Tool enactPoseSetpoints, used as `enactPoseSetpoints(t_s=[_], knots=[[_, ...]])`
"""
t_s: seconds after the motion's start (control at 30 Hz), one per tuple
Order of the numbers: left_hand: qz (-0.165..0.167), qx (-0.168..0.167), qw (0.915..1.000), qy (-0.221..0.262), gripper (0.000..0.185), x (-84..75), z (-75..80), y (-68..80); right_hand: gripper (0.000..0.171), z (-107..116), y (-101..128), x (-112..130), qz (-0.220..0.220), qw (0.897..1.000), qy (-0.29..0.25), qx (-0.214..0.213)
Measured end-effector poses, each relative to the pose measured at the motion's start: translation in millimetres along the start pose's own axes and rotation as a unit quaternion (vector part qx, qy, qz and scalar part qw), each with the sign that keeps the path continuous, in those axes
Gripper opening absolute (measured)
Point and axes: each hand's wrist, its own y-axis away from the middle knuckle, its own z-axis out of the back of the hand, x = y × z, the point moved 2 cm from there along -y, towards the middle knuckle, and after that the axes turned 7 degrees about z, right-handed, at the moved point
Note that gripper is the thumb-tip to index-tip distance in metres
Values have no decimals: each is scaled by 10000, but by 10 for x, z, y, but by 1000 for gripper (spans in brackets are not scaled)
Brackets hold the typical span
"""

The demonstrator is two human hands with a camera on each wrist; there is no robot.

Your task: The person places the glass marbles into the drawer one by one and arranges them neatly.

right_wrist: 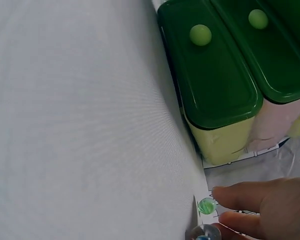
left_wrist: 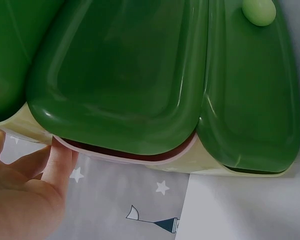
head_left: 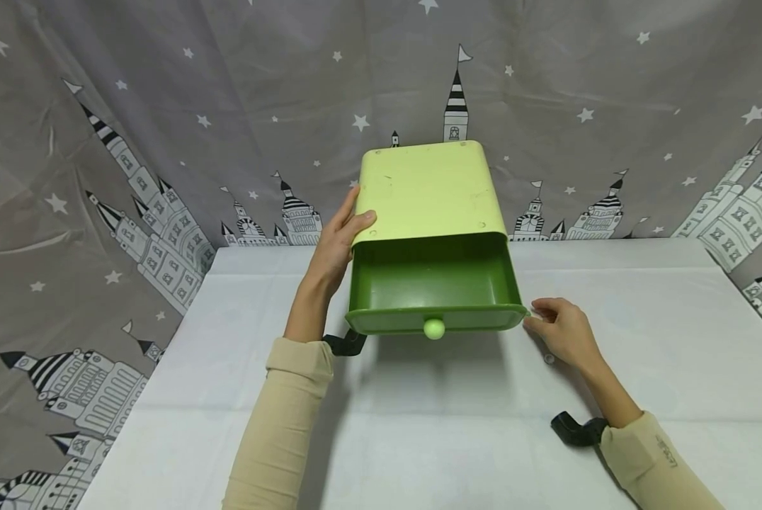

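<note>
We are steadying the cabinet [head_left: 428, 191] on the white table [head_left: 642, 354] with our left hand [head_left: 339, 237], fingers curled round its left edge, while the top drawer [head_left: 435, 290] is standing pulled out toward us, its long axis running side to side. Our right hand [head_left: 562, 333] is resting on the table just right of the drawer's front corner, nearer to it than the left, fingers pinching a marble [right_wrist: 206, 206], with a second marble [right_wrist: 204, 233] at the fingertips, half cut off. In the head view the marbles are too small to make out.
</note>
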Motion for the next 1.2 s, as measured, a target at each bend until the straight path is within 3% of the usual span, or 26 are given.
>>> enactPoseSetpoints(t_s=[1.2], knots=[[18,-25,10000,-32,70,17,0,-2,19,-61,4,-52,254,9987,324,-316]])
